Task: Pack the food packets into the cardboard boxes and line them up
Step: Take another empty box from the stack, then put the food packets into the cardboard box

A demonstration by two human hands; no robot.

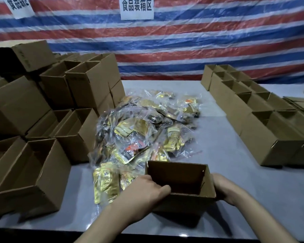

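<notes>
**Both hands on one open box, packets just beyond**

I have both hands at the near edge of the table (pixel 226 137), with one open box (pixel 175 174) between them. My left hand (pixel 147 188) grips its left wall, fingers curled over the rim into the box. My right hand (pixel 223 188) is cupped round the right wall from outside, with the fingertips hidden from me. The box stands upright and looks empty from here.

The food packets (pixel 144 130), gold and clear-wrapped, lie in a loose heap just beyond my left hand, and the nearest ones touch the box's far-left corner. Further left of that hand, empty boxes (pixel 33 155) are stacked unevenly. Beyond my right hand, well apart, a row of boxes (pixel 253 111) runs away towards the striped tarp (pixel 182 50).
</notes>
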